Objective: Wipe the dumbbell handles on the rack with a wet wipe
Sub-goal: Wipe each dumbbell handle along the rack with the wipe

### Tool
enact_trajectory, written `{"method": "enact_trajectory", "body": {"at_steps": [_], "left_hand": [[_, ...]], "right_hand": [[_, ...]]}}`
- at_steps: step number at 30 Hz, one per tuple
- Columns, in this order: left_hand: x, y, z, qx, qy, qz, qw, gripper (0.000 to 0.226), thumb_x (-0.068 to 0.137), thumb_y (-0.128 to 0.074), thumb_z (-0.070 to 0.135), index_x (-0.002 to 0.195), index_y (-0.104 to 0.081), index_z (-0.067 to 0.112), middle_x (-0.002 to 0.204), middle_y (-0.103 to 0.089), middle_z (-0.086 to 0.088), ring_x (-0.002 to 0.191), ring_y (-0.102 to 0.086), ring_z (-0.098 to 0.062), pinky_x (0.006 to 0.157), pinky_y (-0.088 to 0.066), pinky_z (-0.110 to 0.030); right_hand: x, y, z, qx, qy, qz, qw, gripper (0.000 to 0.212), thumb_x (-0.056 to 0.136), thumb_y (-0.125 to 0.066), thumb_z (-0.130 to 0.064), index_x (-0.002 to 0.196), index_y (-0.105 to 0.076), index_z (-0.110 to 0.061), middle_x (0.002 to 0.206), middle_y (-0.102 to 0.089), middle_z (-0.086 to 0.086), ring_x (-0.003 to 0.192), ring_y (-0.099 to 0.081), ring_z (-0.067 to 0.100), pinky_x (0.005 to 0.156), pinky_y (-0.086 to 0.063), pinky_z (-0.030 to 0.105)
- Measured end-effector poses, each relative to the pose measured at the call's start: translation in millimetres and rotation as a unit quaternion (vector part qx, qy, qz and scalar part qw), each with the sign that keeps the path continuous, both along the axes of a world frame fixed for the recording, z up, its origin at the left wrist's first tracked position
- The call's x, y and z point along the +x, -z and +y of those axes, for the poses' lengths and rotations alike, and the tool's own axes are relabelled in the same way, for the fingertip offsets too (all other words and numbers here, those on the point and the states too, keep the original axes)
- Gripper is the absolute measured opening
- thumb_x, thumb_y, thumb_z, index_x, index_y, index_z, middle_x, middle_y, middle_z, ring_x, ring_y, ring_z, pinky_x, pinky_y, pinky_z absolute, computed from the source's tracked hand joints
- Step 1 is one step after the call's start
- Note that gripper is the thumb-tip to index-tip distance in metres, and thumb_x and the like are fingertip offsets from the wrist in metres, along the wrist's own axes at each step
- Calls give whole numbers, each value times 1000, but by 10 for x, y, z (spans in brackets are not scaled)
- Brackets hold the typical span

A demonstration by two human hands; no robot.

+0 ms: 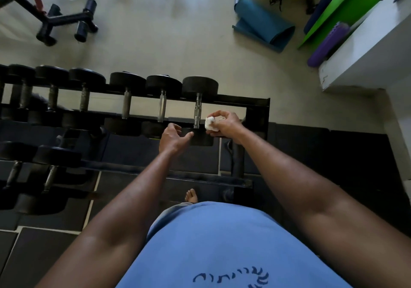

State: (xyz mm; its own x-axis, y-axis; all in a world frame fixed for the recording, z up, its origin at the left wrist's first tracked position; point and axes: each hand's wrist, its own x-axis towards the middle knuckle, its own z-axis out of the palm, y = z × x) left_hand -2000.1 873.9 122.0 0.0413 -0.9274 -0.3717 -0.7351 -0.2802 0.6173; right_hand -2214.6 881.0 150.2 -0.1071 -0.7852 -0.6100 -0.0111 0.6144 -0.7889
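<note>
A black two-tier dumbbell rack (258, 104) runs across the view, its upper tier lined with several black dumbbells with metal handles. The rightmost dumbbell's silver handle (197, 112) stands bare just left of my right hand (224, 124), which pinches a crumpled white wet wipe (210, 123) close beside that handle. My left hand (173, 140) hovers with relaxed fingers over the near head of the same dumbbell (201, 140), its thumb pointing toward it. Whether the wipe touches the handle is unclear.
The lower tier holds two dumbbells (51, 174) at the left. Beyond the rack lie a black bench base (64, 20), a rolled blue mat (264, 24), green and purple mats (342, 14) and a white ledge (364, 50). My bare foot (191, 195) stands on dark floor tiles.
</note>
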Motion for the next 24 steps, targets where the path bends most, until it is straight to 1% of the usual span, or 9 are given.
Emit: {"method": "enact_trajectory", "body": {"at_steps": [2,4,6,8,11,13,16,19,24], "left_hand": [[8,41,-108,7,9,-1,1000,51,89,-82,49,121,-60,15,116,-67,-3,104,-65,-19,89,-57,-36],[24,97,-201,19,27,-9,999,51,90,-81,48,123,-61,15,118,-67,-3,104,-65,-19,89,-56,-35],[55,155,-310,41,45,-21,998,55,89,-82,50,125,-60,15,120,-65,-3,105,-64,-18,88,-54,-34],[60,198,-318,56,58,-23,996,62,87,-82,55,129,-59,15,125,-60,-3,107,-62,-18,88,-53,-33],[73,288,-419,88,86,-31,992,81,80,-83,67,137,-54,17,135,-54,-3,113,-59,-19,93,-55,-38],[93,372,-467,115,104,-45,987,91,76,-83,73,140,-51,17,139,-53,-5,121,-59,-23,98,-56,-43],[102,485,-517,123,113,-62,984,94,75,-83,73,140,-47,17,140,-52,-8,124,-59,-26,96,-56,-43],[113,577,-530,102,113,-90,984,94,73,-85,71,138,-44,17,137,-54,-7,121,-61,-28,91,-58,-45],[121,623,-590,96,127,-120,980,99,70,-86,73,139,-44,15,137,-54,-9,121,-63,-32,87,-57,-45]], "right_hand": [[-22,43,-60,6,6,4,1000,12,99,-72,-5,108,-77,-10,117,-73,20,95,-80,30,74,-67,34],[-20,90,-130,8,11,18,1000,9,98,-76,-12,106,-77,-10,118,-72,19,102,-77,29,78,-67,36],[25,134,-226,23,39,25,999,20,94,-81,-22,108,-74,-10,116,-72,16,104,-75,27,77,-67,34],[67,194,-278,29,45,37,998,29,91,-85,-23,113,-75,-7,113,-73,14,104,-74,26,73,-67,31],[140,400,-428,13,11,116,993,17,92,-84,-22,106,-80,-14,106,-76,3,104,-74,19,81,-67,35],[217,547,-501,17,4,163,987,24,91,-85,-25,112,-75,-18,108,-72,-3,102,-70,14,85,-64,33],[335,730,-642,39,-4,194,980,38,89,-86,-27,123,-70,-20,112,-70,-4,96,-66,8,77,-53,22],[418,940,-770,62,-40,222,972,24,91,-85,-25,113,-78,-19,100,-72,-7,83,-63,0,69,-47,15],[500,1254,-887,124,-108,258,952,17,87,-84,-47,95,-76,-35,97,-74,-13,94,-69,10,93,-58,38]]}}
